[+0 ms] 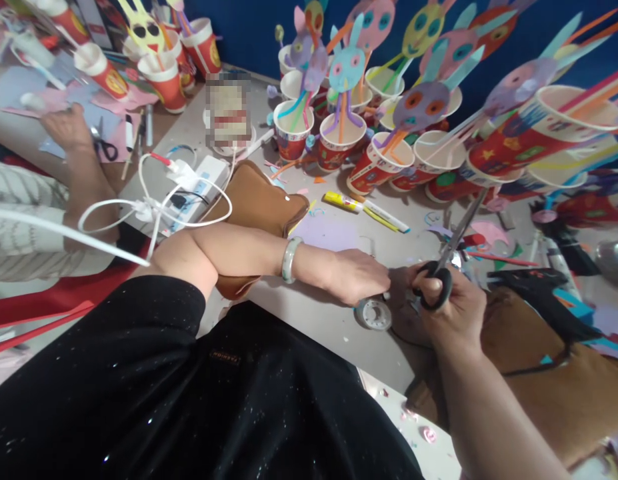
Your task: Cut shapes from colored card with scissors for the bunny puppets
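Raised in the right hand (456,307), firmly gripped, a pair of scissors (453,243), with the thumb through one black loop and the blades pointing away toward the far edge of the bench (309,310). Just beside, lying on the bench close to its near edge, a roll of tape (375,313). Right above the roll, touching or nearly so, the left hand (359,277), with knuckles up and fingers curled under; fingertips turned from view, so cannot tell whether pinching the tape or merely folded. Around the left wrist, a pale bracelet (289,260).

Beyond that wrist, toward the middle of the bench, a lilac sheet of paper (331,232), then a yellow tube (343,201) and a slim marker (389,217), lying near each other. Partly covered by the left forearm, a brown sheet (259,200); next to it, toward the left end, a power strip (203,190) among looping white cables (223,217). Along the far edge, a crowd of red-and-white paper cups (341,137), with straws and paper rabbit faces (347,67) sticking up. Toward the right end, beside the right forearm, a larger brown piece (563,387). At the left end, a co-worker's hand (66,127) over pink and blue paper, near black-handled shears (105,145).
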A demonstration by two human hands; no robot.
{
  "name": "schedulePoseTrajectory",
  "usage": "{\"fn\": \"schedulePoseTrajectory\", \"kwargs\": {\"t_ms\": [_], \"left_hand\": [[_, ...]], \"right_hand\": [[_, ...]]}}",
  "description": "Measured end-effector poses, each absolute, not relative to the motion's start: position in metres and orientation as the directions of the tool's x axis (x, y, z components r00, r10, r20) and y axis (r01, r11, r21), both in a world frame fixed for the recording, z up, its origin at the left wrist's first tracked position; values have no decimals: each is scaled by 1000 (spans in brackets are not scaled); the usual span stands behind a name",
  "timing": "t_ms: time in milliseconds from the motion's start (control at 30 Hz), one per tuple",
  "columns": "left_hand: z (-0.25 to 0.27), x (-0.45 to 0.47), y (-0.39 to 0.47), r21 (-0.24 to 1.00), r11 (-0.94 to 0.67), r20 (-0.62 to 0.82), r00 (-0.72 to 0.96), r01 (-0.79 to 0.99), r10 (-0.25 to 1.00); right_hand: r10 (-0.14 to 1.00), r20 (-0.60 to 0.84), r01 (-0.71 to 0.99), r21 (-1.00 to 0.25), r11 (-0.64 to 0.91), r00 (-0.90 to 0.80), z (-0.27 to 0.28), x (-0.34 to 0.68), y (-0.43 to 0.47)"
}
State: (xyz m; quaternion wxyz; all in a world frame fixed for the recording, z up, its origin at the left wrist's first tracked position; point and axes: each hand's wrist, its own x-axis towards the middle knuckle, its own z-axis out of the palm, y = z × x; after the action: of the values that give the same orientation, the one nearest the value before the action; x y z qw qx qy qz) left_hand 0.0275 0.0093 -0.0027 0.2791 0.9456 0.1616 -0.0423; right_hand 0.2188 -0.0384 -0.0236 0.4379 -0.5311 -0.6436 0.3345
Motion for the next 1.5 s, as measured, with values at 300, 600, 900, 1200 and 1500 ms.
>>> {"fn": "schedulePoseTrajectory", "kwargs": {"t_ms": [300,600,900,1200,1500], "left_hand": [[-1,33,8,503,-786,-238,932,360,274],[6,31,15,486,-776,-281,913,402,297],[-2,31,12,477,-812,-171,942,336,289],[-6,31,3,463,-819,-144,940,339,308],[-2,33,8,447,-822,-222,934,353,280]], "right_hand": [[981,192,411,-892,188,-32,-20,214,-39],[983,181,399,-900,176,-26,-19,215,-39],[981,189,402,-896,189,-41,-21,218,-39],[985,168,398,-902,166,-29,-18,215,-40],[985,172,399,-902,167,-22,-20,216,-39]]}}
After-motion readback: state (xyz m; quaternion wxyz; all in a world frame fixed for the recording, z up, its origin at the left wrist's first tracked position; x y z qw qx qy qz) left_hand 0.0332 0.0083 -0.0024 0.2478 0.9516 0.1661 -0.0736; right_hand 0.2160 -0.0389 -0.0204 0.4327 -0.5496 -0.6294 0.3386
